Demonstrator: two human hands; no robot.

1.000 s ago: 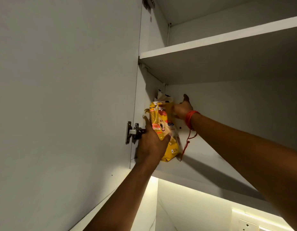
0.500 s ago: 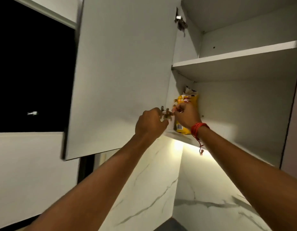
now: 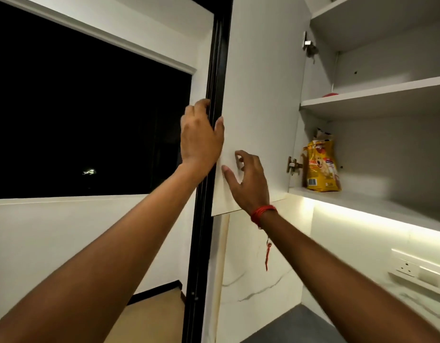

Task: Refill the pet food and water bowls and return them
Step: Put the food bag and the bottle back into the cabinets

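The cabinet door [image 3: 261, 100] is what both hands have gone to now — a moment ago they were inside the cupboard, on the food bag. It stands swung wide open, its free edge out by the dark window [image 3: 90, 107].

The left hand [image 3: 201, 134] is wrapped around that outer edge, fingers curled behind it and thumb on the inner face, gripping the door. The right hand [image 3: 246, 179], with a red thread at the wrist, has let go of the bag and hangs loosely spread just in front of the panel, holding nothing; whether its fingertips touch the surface I can't quite tell.

The yellow dog food bag [image 3: 322, 167] stands upright on the lower shelf [image 3: 377, 204], tucked into the left corner near the lower hinge [image 3: 292, 165], with its top folded over. Nobody is touching it.

To my eye the food has been put away and the door is about to be shut — so the filling part looks over. No bowls are visible from here, so I can't say where they are.
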